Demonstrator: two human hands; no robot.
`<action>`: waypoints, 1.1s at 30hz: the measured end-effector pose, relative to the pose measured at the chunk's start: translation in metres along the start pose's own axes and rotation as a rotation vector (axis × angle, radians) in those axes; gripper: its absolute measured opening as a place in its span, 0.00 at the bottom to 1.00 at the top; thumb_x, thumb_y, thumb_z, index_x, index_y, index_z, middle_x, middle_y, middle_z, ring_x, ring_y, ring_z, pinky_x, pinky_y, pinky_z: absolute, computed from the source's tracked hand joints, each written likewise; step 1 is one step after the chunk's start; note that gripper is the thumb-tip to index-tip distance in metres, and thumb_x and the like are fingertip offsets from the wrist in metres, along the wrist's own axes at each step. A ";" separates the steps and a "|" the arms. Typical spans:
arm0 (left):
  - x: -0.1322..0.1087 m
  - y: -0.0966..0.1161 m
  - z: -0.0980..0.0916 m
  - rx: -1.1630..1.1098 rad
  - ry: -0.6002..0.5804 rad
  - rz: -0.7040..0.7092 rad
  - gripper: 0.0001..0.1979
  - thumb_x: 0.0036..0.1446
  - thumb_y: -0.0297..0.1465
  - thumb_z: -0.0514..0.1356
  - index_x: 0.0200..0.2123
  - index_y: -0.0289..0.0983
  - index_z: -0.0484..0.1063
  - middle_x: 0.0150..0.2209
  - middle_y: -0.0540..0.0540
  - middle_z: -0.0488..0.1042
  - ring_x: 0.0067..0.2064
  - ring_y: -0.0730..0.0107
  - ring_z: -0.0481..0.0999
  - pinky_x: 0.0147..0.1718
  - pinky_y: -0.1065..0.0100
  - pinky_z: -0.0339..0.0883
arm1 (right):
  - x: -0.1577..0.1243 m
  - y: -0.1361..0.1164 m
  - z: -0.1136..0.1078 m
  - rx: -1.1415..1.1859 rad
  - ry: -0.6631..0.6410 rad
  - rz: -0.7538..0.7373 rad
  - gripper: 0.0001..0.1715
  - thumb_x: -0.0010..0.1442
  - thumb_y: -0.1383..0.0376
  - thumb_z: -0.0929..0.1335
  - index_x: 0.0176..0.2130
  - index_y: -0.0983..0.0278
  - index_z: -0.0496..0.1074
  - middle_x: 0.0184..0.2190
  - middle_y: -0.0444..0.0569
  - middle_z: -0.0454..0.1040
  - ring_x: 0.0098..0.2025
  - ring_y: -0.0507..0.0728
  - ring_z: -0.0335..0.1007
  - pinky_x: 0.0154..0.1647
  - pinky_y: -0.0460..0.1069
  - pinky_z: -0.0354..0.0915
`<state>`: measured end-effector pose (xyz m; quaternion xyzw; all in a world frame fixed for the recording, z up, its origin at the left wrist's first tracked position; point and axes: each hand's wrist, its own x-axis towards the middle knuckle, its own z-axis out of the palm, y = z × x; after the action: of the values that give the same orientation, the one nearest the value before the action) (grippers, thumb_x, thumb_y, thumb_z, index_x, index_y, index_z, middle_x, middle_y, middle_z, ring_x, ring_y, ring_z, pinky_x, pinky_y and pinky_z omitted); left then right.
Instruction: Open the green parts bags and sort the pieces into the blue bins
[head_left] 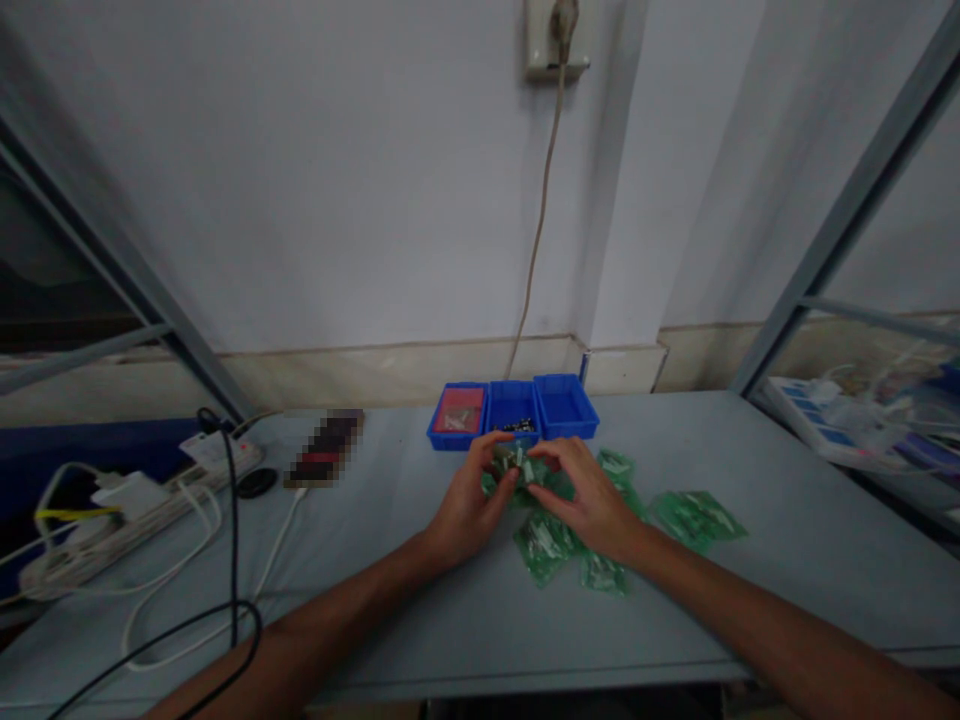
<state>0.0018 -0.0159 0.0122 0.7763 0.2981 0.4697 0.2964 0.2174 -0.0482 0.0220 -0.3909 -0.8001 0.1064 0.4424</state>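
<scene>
My left hand (469,510) and my right hand (589,495) meet over the grey table (420,600), fingers pinched together on one small green plastic bag (519,466) with a pale part inside. Several more green bags (544,545) lie under and to the right of my hands, two of them further right (697,515). Just beyond my fingers stand three small blue bins: the left bin (457,415) holds something reddish, the middle bin (514,410) holds small dark parts, the right bin (566,405) looks bare.
A white power strip (217,455) with white and black cables (232,560) lies at the left. A blurred dark object (326,450) sits beside it. A cord (544,200) hangs from a wall socket. Metal frame bars stand on both sides; clutter fills the bench at right (862,420).
</scene>
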 end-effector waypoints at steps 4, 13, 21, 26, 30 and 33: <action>-0.001 0.001 0.000 -0.013 -0.025 0.017 0.21 0.72 0.33 0.59 0.65 0.42 0.60 0.47 0.44 0.74 0.44 0.64 0.76 0.48 0.62 0.72 | 0.002 -0.003 -0.002 0.013 -0.015 -0.044 0.15 0.70 0.70 0.69 0.54 0.57 0.69 0.48 0.52 0.76 0.50 0.64 0.70 0.52 0.58 0.66; 0.000 0.002 0.000 -0.004 -0.062 0.030 0.19 0.73 0.30 0.57 0.64 0.41 0.61 0.48 0.43 0.75 0.48 0.64 0.77 0.52 0.62 0.71 | 0.000 0.000 0.006 0.174 -0.022 0.112 0.10 0.67 0.67 0.71 0.47 0.59 0.67 0.41 0.47 0.70 0.42 0.59 0.68 0.45 0.53 0.66; -0.001 0.005 0.001 -0.003 -0.073 0.057 0.19 0.71 0.27 0.57 0.63 0.41 0.62 0.50 0.42 0.77 0.51 0.63 0.79 0.53 0.62 0.72 | 0.001 -0.002 0.006 0.215 -0.050 0.161 0.09 0.68 0.67 0.69 0.48 0.59 0.69 0.40 0.47 0.70 0.41 0.58 0.67 0.44 0.53 0.64; 0.001 0.000 0.003 0.030 -0.010 0.001 0.17 0.70 0.30 0.61 0.59 0.40 0.64 0.46 0.43 0.78 0.44 0.64 0.78 0.47 0.63 0.73 | 0.001 -0.003 0.005 0.219 -0.034 0.161 0.06 0.67 0.68 0.68 0.45 0.59 0.69 0.38 0.46 0.68 0.39 0.58 0.66 0.42 0.52 0.64; 0.001 -0.002 0.004 0.065 0.014 0.022 0.17 0.68 0.29 0.62 0.58 0.40 0.66 0.48 0.43 0.76 0.43 0.65 0.77 0.46 0.63 0.72 | 0.001 -0.002 0.005 0.210 -0.045 0.157 0.08 0.66 0.70 0.68 0.45 0.59 0.69 0.38 0.46 0.68 0.40 0.58 0.66 0.42 0.52 0.64; 0.001 -0.003 0.005 0.056 -0.031 0.033 0.17 0.69 0.27 0.60 0.59 0.40 0.66 0.49 0.43 0.76 0.46 0.65 0.77 0.48 0.63 0.72 | 0.001 0.000 0.005 0.193 -0.055 0.158 0.08 0.66 0.70 0.68 0.44 0.59 0.69 0.38 0.46 0.69 0.40 0.58 0.66 0.43 0.52 0.63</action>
<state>0.0061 -0.0146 0.0088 0.7964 0.2937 0.4537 0.2715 0.2128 -0.0470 0.0194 -0.4055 -0.7646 0.2280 0.4461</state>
